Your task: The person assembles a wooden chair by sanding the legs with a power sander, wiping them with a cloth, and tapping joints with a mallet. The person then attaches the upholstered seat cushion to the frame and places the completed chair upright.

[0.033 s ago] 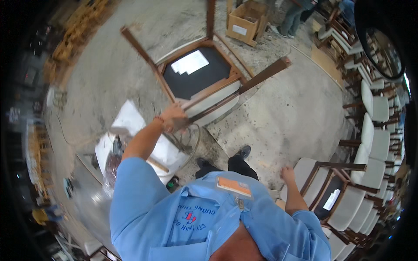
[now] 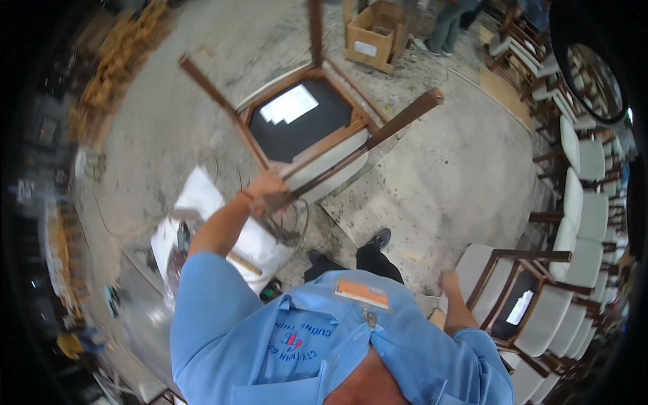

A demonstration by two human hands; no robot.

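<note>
A wooden chair (image 2: 304, 135) is held in front of me, tipped so that its dark underside faces up and its brown legs point outward. White paper labels (image 2: 289, 106) are stuck on that underside. My left hand (image 2: 267, 186) is closed around the chair's wooden frame at its near corner, and the fingers partly hide the wood. Low at my right side hangs my right hand (image 2: 448, 281), away from the held chair. It is nearest to an upturned chair with a light seat (image 2: 487, 273); its fingers are blurred.
Rows of light-seated chairs (image 2: 586, 202) line the right side. White sheeting (image 2: 202, 192) lies on the floor at left, with a dark power tool (image 2: 183, 236) on it. A cardboard box (image 2: 370, 40) stands far ahead, near another person's legs (image 2: 447, 30).
The view has shifted slightly. My left hand keeps its hold on the chair, which stays in nearly the same pose. My right hand has drawn slightly nearer my body.
</note>
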